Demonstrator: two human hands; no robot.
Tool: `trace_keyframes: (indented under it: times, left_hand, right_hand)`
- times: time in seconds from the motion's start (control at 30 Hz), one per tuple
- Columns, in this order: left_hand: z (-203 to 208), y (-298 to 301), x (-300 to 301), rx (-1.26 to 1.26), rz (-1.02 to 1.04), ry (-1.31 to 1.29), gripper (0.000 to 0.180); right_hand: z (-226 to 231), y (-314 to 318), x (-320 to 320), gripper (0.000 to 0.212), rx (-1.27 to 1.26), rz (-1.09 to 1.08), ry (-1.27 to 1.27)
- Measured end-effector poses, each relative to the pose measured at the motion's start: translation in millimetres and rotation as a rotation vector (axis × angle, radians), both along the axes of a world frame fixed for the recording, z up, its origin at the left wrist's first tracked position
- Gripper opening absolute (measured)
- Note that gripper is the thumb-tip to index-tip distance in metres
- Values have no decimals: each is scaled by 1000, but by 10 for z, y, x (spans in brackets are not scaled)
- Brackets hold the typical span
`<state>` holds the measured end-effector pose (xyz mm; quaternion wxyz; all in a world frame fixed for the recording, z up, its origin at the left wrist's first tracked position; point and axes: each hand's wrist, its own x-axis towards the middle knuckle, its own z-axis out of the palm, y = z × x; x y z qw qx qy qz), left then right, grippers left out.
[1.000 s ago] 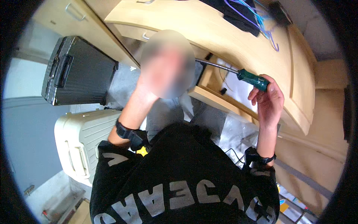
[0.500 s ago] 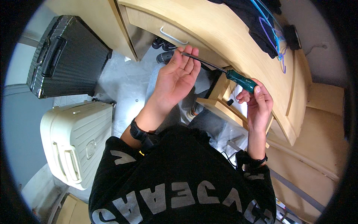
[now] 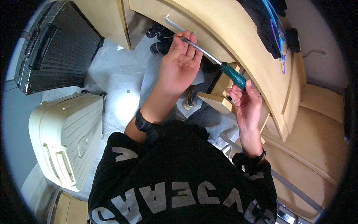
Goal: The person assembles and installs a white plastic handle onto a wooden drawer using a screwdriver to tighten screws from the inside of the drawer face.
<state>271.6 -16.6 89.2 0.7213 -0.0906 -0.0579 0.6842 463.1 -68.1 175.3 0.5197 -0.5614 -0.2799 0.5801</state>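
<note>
A screwdriver with a dark green handle and a long metal shaft is held between my two hands, over the gap in front of the desk. My right hand grips the end of the handle, thumb along its side and fingers curled beneath. At the shaft's far end, my left hand pinches near the tip between thumb and forefinger, palm turned up and the other fingers loosely bent. The tip itself is partly hidden by the fingers, and I cannot tell whether a small piece is pinched with it.
A wooden desk with a handled drawer curves across the far right, bearing black cloth and hangers. A wooden drawer juts out below. Black and cream suitcases stand left. Dark shoes lie under the desk.
Both hands and the screwdriver have shifted a little toward the far side in view. The screwdriver's handle has moved slightly left, and the view itself has shifted. Both hands keep their hold.
</note>
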Motion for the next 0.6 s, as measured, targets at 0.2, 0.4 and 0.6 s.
trace_keyframes:
  times: [0.2,0.4,0.6]
  left_hand:
    - [-233,88,-57,50,107,204,17]
    - [-390,103,-68,69,121,-32,19]
    - [-637,48,-260,61,194,556,16]
  right_hand:
    - [121,13,-183,36,398,181,-430]
    - [203,129,-329,35,340,164,-430]
    - [594,521,-284,36,625,450,-779]
